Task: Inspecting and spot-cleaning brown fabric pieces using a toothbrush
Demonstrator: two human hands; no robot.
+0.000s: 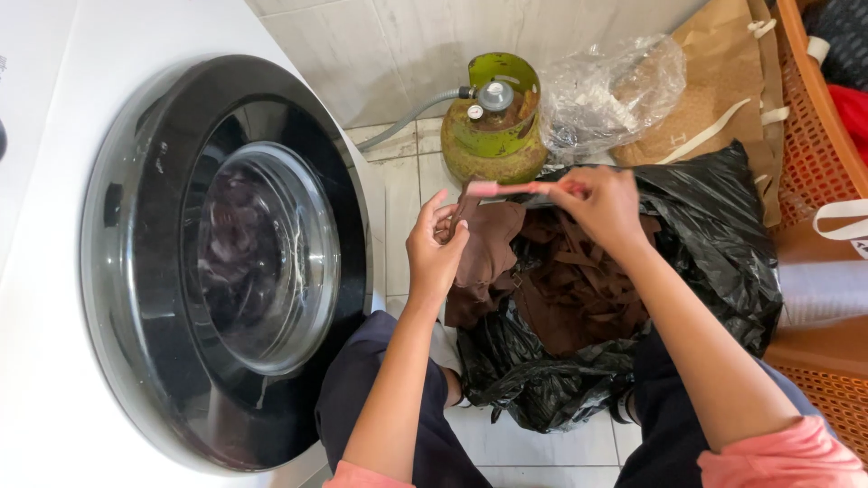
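Head view, looking down at a person seated on a white tiled floor point(407, 172). The left hand point(436, 248) has its fingers curled together on the edge of a brown cloth point(484, 258) that hangs from both hands. The right hand point(601, 203) pinches the cloth's upper edge, together with a thin pink strip point(497, 189), between thumb and fingers. The cloth hangs above the open mouth of one black plastic bag point(714, 244), which sits between the person's knees and holds a heap of more brown fabric point(579, 294). To the left stands one white washing machine point(54, 271), its round dark door point(226, 262) closed. Beyond the hands, one green gas cylinder point(493, 136) with a grey hose point(407, 117) stands by the wall, a crumpled clear plastic bag point(610, 90) beside it. One orange woven basket point(814, 136) fills the right edge.
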